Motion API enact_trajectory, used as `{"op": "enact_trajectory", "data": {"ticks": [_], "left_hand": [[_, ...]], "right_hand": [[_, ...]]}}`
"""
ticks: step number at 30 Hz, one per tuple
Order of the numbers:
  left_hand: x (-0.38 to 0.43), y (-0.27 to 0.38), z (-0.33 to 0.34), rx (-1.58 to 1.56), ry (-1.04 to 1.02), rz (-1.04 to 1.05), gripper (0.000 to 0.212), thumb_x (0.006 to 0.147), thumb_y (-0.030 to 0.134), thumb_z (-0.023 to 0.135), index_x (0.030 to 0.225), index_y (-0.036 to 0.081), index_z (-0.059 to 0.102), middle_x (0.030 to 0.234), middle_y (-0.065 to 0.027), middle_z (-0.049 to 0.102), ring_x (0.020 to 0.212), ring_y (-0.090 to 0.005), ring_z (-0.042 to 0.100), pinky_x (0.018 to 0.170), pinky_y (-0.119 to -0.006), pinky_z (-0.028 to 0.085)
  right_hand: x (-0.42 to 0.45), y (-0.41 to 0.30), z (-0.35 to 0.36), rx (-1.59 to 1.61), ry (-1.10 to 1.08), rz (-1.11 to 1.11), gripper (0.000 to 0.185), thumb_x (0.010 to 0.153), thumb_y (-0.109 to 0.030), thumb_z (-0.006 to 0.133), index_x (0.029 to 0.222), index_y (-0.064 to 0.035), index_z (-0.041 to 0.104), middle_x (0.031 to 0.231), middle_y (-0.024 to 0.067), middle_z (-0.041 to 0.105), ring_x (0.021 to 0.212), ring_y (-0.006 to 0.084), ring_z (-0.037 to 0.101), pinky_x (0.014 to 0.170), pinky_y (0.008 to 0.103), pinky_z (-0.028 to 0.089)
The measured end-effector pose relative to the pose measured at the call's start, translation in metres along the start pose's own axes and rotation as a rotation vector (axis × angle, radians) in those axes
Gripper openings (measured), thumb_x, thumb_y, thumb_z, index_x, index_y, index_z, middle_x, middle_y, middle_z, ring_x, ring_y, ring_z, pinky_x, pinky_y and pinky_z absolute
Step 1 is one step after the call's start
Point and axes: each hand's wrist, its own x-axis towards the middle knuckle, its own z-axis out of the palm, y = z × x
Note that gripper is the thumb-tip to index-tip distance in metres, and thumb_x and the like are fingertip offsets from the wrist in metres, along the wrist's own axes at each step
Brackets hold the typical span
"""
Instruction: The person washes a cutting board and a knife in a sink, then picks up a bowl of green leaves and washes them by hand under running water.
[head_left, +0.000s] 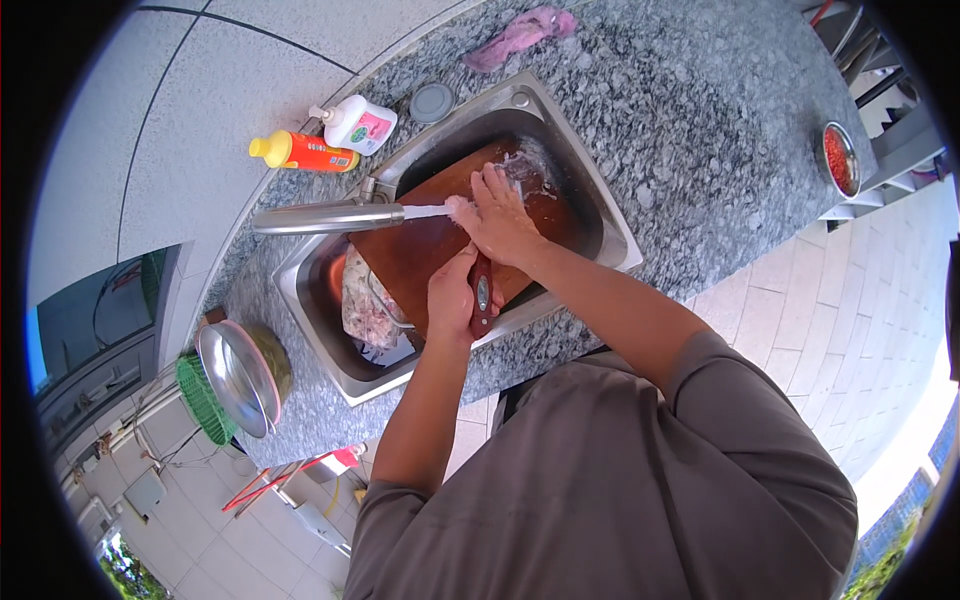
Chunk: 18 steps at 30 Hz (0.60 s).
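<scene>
My left hand (452, 292) is closed around the dark red handle (482, 296) of a tool, probably a knife; its blade is hidden. Just above it, my right hand (501, 221) lies flat with extended fingers over a brown cutting board (427, 244). Water runs from the metal faucet (330, 217) onto my right thumb. The board lies tilted across the double-basin stainless steel sink (626, 244), with wet, whitish foam or residue (529, 169) near its far end. In the left basin, a clear plastic bag of pale pieces (367, 304) sits partly beneath the board.
A hand soap pump bottle (361, 125), a yellow-capped orange bottle (304, 151), a grey lid (432, 103) and a pink cloth (521, 37) lie behind the sink. A metal bowl (240, 379) and green basket (202, 397) stand left; a bowl of red pieces (840, 160) stands at the right edge.
</scene>
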Motion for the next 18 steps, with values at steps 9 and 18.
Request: {"op": "enact_trajectory", "data": {"ticks": [9,18], "left_hand": [[-0.003,-0.011,0.004,-0.052,0.03,0.031,0.035,0.102,0.03,0.044,0.094,0.0,0.063,0.064,-0.0111,0.061,0.05,-0.0195,0.058,0.042,-0.031,0.045],[0.035,-0.022,0.006,-0.441,0.195,0.132,0.032,0.102,0.027,0.046,0.098,0.001,0.063,0.063,-0.0117,0.061,0.051,-0.02,0.059,0.047,-0.032,0.048]], "right_hand": [[-0.017,0.0,0.004,0.003,-0.14,-0.034,0.092,0.099,-0.066,0.029,0.153,0.0085,0.019,0.161,0.0278,0.012,0.151,0.0393,0.007,0.122,0.0462,0.006],[-0.062,-0.014,0.008,0.031,-0.241,-0.106,0.097,0.097,-0.07,0.028,0.152,0.0093,0.02,0.161,0.0287,0.006,0.151,0.0407,0.004,0.122,0.0451,0.006]]}}
